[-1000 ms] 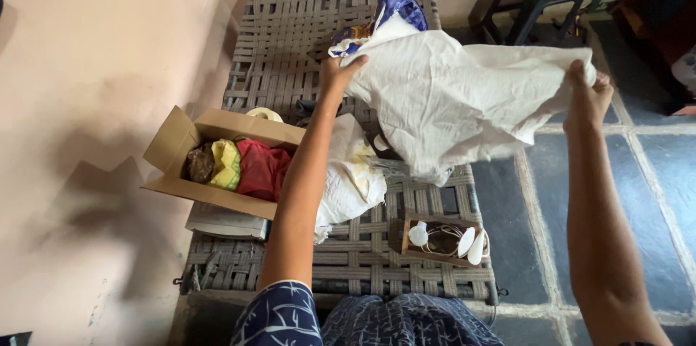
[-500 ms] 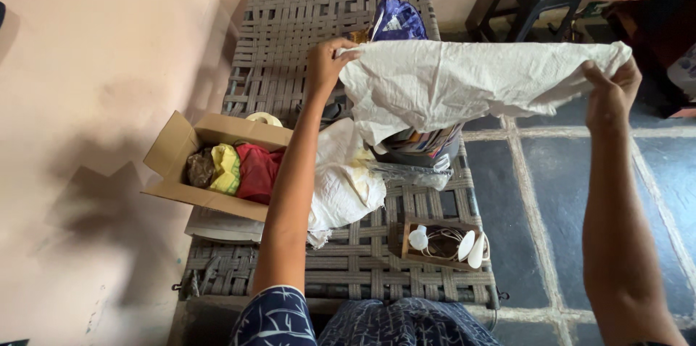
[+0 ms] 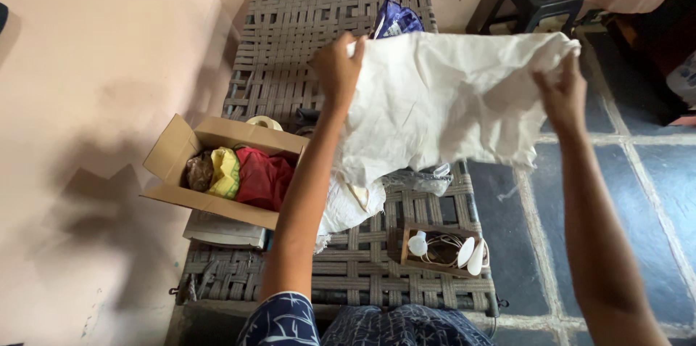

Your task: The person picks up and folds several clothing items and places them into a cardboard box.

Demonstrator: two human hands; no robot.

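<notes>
Right now I see the left hand (image 3: 338, 70) and right hand (image 3: 562, 96) both pinched shut on the top edge of a white cloth (image 3: 442, 103) — held spread in the air above the woven cot (image 3: 290, 34); below it lie an open cardboard box (image 3: 217, 165) of coloured fabric and a small wooden tray (image 3: 438, 248).

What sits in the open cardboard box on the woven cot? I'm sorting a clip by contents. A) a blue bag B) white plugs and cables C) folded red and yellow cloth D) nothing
C: the cardboard box holds red cloth beside yellow cloth.
</notes>
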